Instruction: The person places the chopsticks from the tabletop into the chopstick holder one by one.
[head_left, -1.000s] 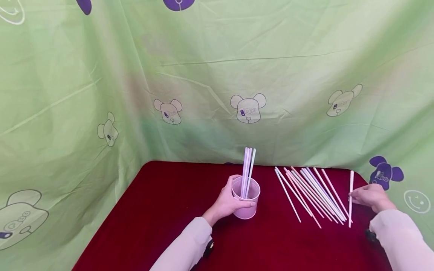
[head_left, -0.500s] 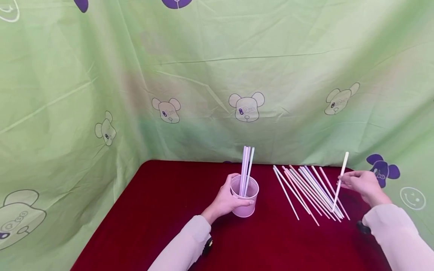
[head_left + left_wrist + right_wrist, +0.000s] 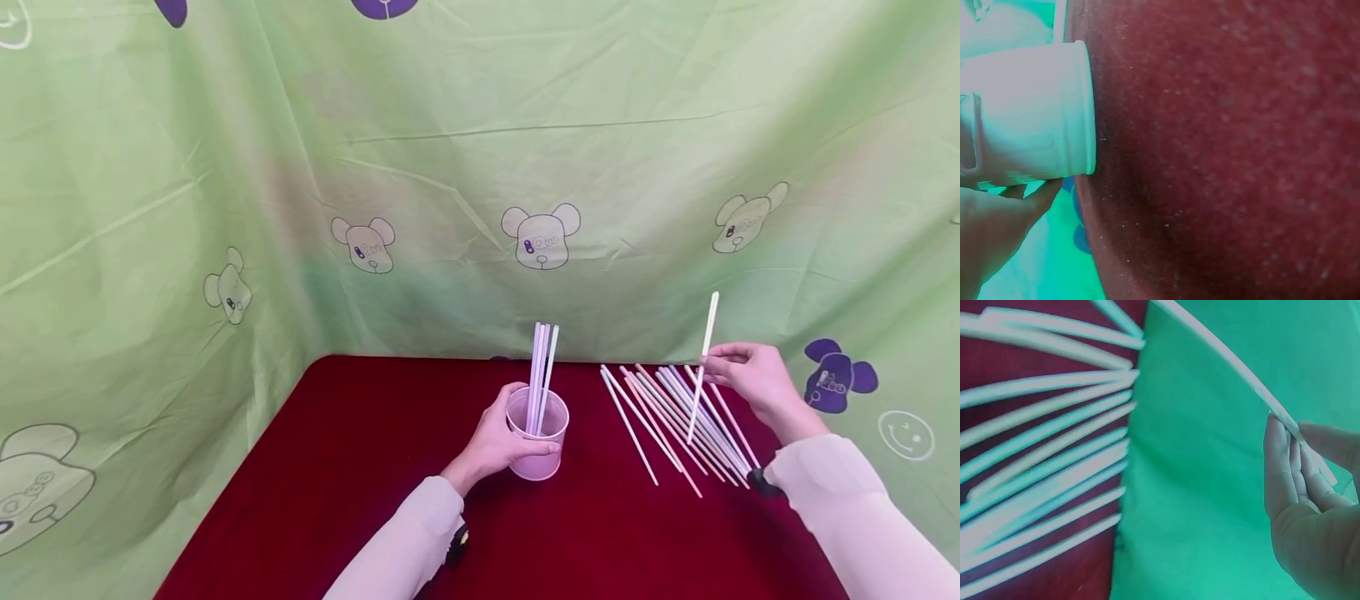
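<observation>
A pink bucket-like cup (image 3: 537,462) stands on the dark red cloth with several pale purple and mint sticks (image 3: 537,367) upright in it. My left hand (image 3: 498,437) grips the cup around its side, thumb across the front; the left wrist view shows the cup's wall (image 3: 1029,112) with fingers beneath it. My right hand (image 3: 753,379) pinches a cream-white stick (image 3: 708,329) between thumb and fingertips, raised and tilted over the loose sticks. In the right wrist view this stick (image 3: 1229,356) runs up and left from the fingertips.
Several loose pastel sticks (image 3: 678,425) lie side by side on the red tablecloth (image 3: 390,450), right of the cup, their far ends near the table's back edge. A green curtain (image 3: 450,183) printed with bear heads hangs behind and at the left side.
My right hand has lifted the cream-white stick off the table's right side and carried it left over the loose sticks, tilting it. My left hand keeps its grip on the cup.
</observation>
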Available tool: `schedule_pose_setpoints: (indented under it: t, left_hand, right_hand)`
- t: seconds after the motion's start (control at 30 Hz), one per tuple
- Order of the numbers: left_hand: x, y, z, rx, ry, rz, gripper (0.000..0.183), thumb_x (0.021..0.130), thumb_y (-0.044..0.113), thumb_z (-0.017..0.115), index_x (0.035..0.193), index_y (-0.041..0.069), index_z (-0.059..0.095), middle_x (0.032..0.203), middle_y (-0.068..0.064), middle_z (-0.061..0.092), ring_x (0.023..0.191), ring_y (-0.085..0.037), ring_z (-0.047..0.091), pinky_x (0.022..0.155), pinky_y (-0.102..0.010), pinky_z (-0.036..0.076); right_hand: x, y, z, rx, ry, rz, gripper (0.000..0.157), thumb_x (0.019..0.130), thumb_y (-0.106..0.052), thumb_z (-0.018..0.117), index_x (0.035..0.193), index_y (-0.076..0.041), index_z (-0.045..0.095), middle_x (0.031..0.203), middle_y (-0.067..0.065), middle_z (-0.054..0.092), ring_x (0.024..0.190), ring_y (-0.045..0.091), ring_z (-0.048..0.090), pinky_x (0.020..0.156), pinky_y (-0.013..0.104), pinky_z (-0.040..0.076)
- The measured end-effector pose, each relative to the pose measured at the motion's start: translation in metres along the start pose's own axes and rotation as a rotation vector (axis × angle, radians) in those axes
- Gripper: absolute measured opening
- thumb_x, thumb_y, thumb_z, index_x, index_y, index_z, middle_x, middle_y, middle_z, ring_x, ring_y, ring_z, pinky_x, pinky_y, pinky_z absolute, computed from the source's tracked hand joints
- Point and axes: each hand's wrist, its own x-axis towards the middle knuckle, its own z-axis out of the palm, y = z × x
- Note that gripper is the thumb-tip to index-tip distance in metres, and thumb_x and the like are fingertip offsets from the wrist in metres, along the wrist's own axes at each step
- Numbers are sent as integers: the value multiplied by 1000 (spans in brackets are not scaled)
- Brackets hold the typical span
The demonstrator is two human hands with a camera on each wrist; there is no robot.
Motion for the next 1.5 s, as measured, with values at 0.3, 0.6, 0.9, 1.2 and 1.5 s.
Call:
schedule_pose_setpoints:
  t: [0.3,0.6,0.9,1.2,1.5]
  left_hand:
    - [1,10,-5,120,11,-4,104,60,34,99,148,16,46,132,-2,61,119,-20,59,102,-44,49]
    - [0,15,1,138,43,-55,107,61,46,96,150,17,45,143,-2,53,128,-20,52,105,-45,46]
    - [0,15,5,135,66,-31,100,63,50,94,145,17,48,133,-1,60,119,-20,58,99,-45,51]
    - [3,9,10,206,95,-19,93,64,52,92,140,18,50,127,-2,62,115,-18,60,97,-40,51]
    - [2,10,8,246,102,-3,94,66,51,92,142,16,49,129,-5,62,116,-19,60,97,-39,50]
  right_hand:
    - [-1,-27,33,69,2,-46,28,95,3,69,115,16,57,82,-4,74,73,10,73,72,23,59]
    - [-1,-45,74,210,-8,-139,15,92,4,71,104,10,64,82,3,75,70,13,74,70,27,61]
    - [-3,-67,117,302,-19,-169,15,91,4,74,103,5,66,85,5,75,72,14,74,73,28,61]
    - [2,-66,157,278,-29,-215,14,91,6,72,102,4,64,88,9,73,75,13,74,77,35,61]
    - [3,-36,184,158,-57,-218,22,91,7,71,106,18,60,90,17,70,77,10,73,76,33,61]
